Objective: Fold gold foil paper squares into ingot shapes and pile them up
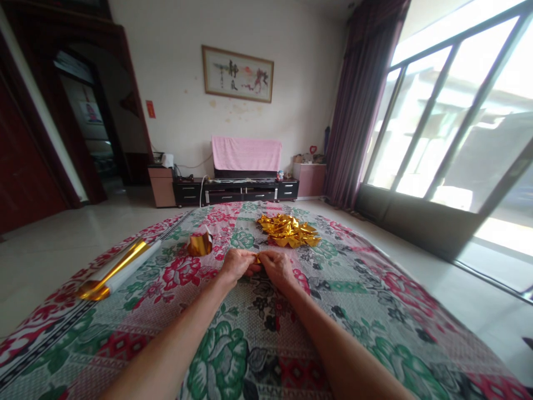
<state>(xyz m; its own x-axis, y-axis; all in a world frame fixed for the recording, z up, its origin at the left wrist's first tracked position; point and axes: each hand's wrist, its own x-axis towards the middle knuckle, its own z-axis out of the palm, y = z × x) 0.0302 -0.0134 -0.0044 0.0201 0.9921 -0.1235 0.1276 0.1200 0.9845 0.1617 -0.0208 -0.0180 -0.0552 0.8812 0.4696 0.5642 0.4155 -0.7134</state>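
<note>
I've got both hands closed in a pinch, left hand (239,264) & right hand (278,268) nearly meeting, w/ a small gold piece (258,259) gripped btwn the fingertips — mostly hidden, so can't tell its shape. It's mid-scene, over the flowered cloth (220,355). Just beyond, a bit right, is a pile (288,230) of folded gold bits. Far-left of my hands sits a gold curl (200,244); farther left — a long roll (122,266), white w/ gold.

Forearms (177,330) converge forward, left hand (238,263) and right hand (276,268) pinching close together.
</note>
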